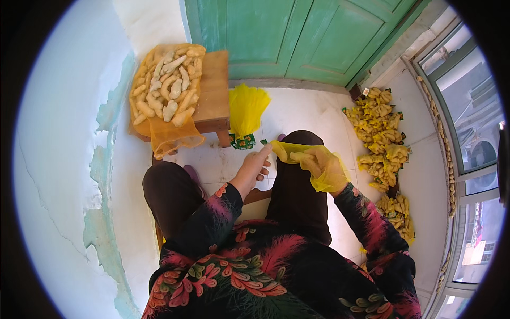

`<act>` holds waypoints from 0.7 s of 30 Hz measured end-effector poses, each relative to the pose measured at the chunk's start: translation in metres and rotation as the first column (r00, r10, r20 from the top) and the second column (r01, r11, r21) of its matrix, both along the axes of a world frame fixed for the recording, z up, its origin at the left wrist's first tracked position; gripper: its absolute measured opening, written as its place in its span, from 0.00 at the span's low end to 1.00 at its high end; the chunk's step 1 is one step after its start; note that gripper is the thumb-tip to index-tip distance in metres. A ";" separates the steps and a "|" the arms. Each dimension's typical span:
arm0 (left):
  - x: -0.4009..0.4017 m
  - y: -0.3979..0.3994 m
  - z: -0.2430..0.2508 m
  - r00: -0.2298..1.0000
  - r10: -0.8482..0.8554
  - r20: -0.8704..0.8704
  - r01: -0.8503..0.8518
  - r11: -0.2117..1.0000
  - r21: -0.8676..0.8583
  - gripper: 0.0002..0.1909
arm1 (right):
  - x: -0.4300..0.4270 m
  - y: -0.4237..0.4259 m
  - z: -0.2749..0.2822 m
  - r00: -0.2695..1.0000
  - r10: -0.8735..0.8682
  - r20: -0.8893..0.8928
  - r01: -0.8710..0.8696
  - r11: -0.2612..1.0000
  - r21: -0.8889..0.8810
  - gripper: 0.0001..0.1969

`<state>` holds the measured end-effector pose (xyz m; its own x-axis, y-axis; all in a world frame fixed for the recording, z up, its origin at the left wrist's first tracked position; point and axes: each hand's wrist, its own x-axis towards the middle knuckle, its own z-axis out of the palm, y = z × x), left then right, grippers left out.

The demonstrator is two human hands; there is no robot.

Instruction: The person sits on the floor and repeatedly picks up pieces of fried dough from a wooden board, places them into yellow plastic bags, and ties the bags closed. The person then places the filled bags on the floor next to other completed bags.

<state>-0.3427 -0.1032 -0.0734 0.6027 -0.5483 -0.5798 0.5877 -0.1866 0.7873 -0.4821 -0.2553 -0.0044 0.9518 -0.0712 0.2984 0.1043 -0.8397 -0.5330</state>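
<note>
A yellow mesh bag [297, 148] is drawn over my right hand [318, 165], which shows through the netting with its fingers around pale, knobbly pieces that look like roots or tubers. My left hand [255, 165] is at the bag's far end, its thumb against the mesh beside a small green tag [263, 142]; its other fingers are curled below. At the upper left, an orange mesh sack [179, 137] lies under a heap of similar pale pieces [163, 91] on a wooden stool [215, 87]. A bundle of yellow mesh bags [248, 109] with green tags stands beside the stool.
Filled yellow mesh bags [382, 135] are piled along the right wall, with more [398, 215] lower down. A green panelled door [263, 36] stands ahead, windows [470, 107] at the right. A wall with peeling paint [105, 223] rises at the left.
</note>
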 end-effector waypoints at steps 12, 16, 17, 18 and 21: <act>-0.006 -0.033 -0.034 0.990 0.064 -0.122 -0.093 0.964 -0.251 0.12 | -0.008 -0.003 -0.014 0.854 -0.407 -0.326 0.325 -0.073 0.943 0.11; -0.010 -0.012 0.018 0.805 -0.166 0.569 -0.004 0.959 0.285 0.18 | -0.012 0.008 -0.015 0.867 -0.353 -0.352 0.326 -0.131 0.936 0.12; -0.018 -0.011 0.034 0.705 -0.123 0.699 0.012 0.987 0.161 0.19 | -0.013 0.010 -0.017 0.906 -0.324 -0.271 0.256 -0.090 0.962 0.11; -0.032 -0.011 0.048 0.662 -0.082 0.745 -0.014 0.992 0.121 0.21 | -0.013 0.014 -0.019 0.891 -0.343 -0.296 0.315 0.000 0.949 0.11; -0.068 -0.022 0.074 0.148 -0.109 0.983 0.220 0.973 0.074 0.23 | -0.010 0.019 -0.028 0.938 -0.302 -0.168 0.336 0.679 0.653 0.11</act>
<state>-0.4104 -0.1250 0.0001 0.5274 -0.7181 0.4540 -0.7130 -0.0835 0.6962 -0.4918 -0.2368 -0.0324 0.8444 -0.5356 0.0140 -0.1396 -0.2453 -0.9593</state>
